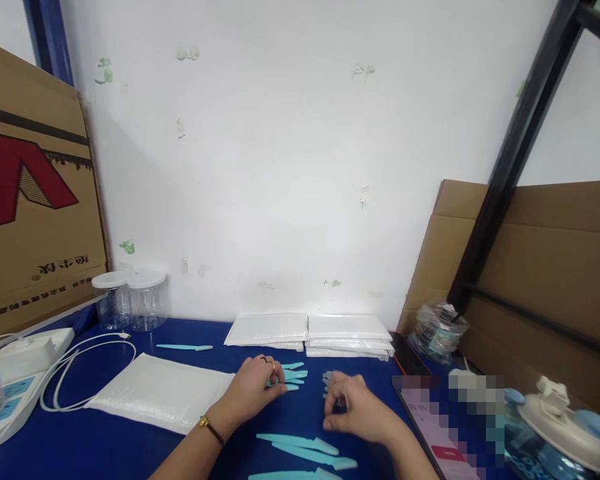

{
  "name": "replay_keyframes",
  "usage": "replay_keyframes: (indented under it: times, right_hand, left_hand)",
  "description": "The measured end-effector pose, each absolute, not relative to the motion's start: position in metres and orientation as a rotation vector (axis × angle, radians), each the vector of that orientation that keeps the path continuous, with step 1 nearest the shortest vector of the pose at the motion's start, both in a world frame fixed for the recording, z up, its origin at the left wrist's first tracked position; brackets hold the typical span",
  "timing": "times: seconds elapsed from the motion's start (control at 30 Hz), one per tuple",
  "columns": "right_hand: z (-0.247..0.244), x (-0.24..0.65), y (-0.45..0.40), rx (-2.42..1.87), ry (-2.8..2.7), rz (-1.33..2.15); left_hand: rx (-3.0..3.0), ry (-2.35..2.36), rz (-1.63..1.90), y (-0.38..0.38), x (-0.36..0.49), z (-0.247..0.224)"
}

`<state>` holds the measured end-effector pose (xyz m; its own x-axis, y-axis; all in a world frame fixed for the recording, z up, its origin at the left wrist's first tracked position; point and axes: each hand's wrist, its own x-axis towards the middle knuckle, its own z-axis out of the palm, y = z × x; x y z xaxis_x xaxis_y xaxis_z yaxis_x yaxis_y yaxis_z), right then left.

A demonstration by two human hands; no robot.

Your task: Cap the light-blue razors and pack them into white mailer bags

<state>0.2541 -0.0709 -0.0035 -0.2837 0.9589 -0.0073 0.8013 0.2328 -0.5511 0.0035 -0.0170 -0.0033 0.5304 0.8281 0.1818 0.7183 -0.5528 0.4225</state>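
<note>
My left hand (260, 385) is closed at the handles of several teal eyebrow razors (294, 375), which fan out to the right from under its fingers. Their grip ends are hidden by the hand. To the right, my right hand (355, 405) has bent fingers with the thumb apart from them. Small clear plastic pieces (326, 380), perhaps blade caps, show just beyond its fingertips. In front of both hands lie more teal razors (300, 443), and another single razor (184, 347) rests farther back on the left. A white padded mailer (155, 393) lies beside my left forearm.
Stacked white mailers (350, 328) stand against the wall. Two clear lidded jars (148, 303), a white cable (55, 380) and a power strip (25, 387) are on the left. A phone (430, 420), a wrapped container (437, 333) and a beige-lidded bottle (565, 427) sit on the right.
</note>
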Motion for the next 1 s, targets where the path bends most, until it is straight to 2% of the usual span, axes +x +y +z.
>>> replay_keyframes:
  times: [0.1, 0.23, 0.43, 0.67, 0.77, 0.9, 1.0]
  right_hand:
    - [-0.006, 0.243, -0.078, -1.54, -2.301, 0.788]
    - [-0.009, 0.236, -0.078, -1.562, -2.284, 0.731]
    - [-0.005, 0.243, -0.069, -1.578, -2.237, 0.53]
    - [-0.013, 0.266, -0.05, -1.795, -2.059, 0.355]
    - [-0.009, 0.265, -0.055, -1.717, -2.076, 0.438]
    - [0.0, 0.264, -0.067, -1.572, -2.193, 0.667]
    - [-0.001, 0.269, -0.071, -1.497, -2.25, 0.852]
  left_hand:
    - [2.468, 1.075, 0.416, -0.029, 0.009, -0.002]
    - [2.484, 0.952, 0.316, -0.035, 0.015, -0.008]
    - [2.6, 1.069, 0.417, -0.024, 0.018, -0.011]
    - [2.569, 1.355, 0.424, -0.004, -0.003, -0.004]
    - [2.509, 1.199, 0.478, -0.016, 0.002, 0.001]
    - [2.515, 0.87, 0.321, -0.04, 0.017, 0.0]
    - [2.543, 0.866, 0.261, -0.045, 0.025, -0.009]
